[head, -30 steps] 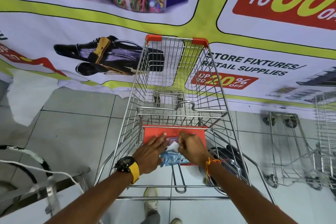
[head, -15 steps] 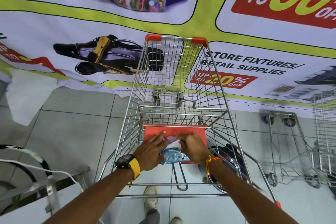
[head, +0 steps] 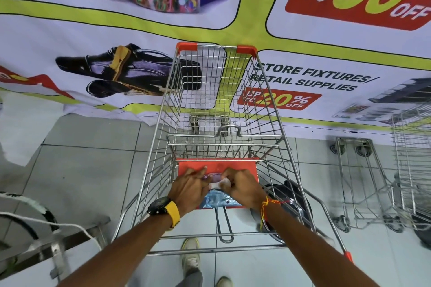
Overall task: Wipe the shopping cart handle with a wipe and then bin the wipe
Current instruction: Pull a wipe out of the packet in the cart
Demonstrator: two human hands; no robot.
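Shiny metal wire is forming the shopping cart (head: 224, 105), its seat flap (head: 217, 166) looking like matt red plastic, over smooth pale floor tiles (head: 88, 170) faintly gleaming.

Lighting: bright, even, diffuse.
Shadows: faint on floor tiles (head: 88, 170).
Blur: motion smear at banner (head: 116, 30) top and right edge.
Distortion: wide-angle bowing at borders.

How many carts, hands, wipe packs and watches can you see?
Carts: 2, the near cart and a second cart on the right edge.
Hands: 2, left hand, right hand.
Wipe packs: 1.
Watches: 1.
Total: 6.
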